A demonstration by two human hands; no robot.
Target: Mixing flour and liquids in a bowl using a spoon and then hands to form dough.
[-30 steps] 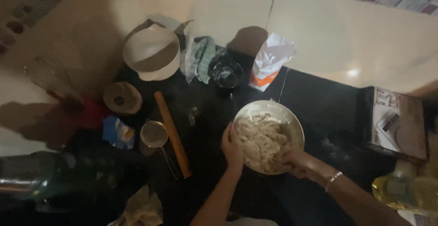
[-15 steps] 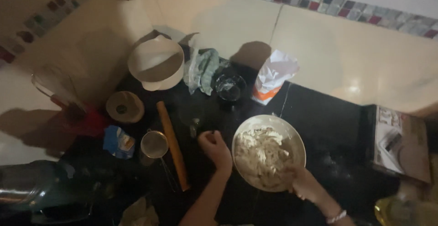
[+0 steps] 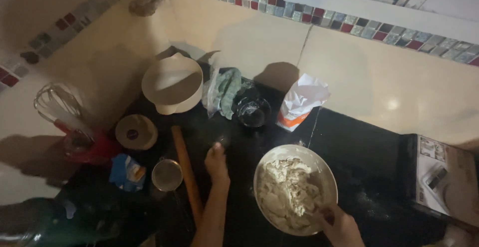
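A metal bowl point(image 3: 327, 172) of shaggy pale dough point(image 3: 287, 192) sits on the dark countertop. My right hand point(image 3: 342, 224) grips the bowl's near right rim. My left hand point(image 3: 217, 161) reaches out over the counter left of the bowl, fingers together, holding nothing I can make out. It lies close to a small clear glass point(image 3: 223, 141), just right of a wooden rolling pin point(image 3: 186, 169).
A white bowl point(image 3: 172, 83), a cloth point(image 3: 225, 91), a glass jar point(image 3: 252, 111) and a paper flour bag point(image 3: 301, 101) stand along the tiled wall. A small sieve point(image 3: 166, 175), a blue packet point(image 3: 127, 171), a tape-like roll point(image 3: 135, 132) and a whisk point(image 3: 60, 106) lie left. A boxed item point(image 3: 441, 177) sits right.
My left hand left the bowl's rim and moved up and left toward the small glass. My right hand slid down to the bowl's near right edge. The view shifted closer.
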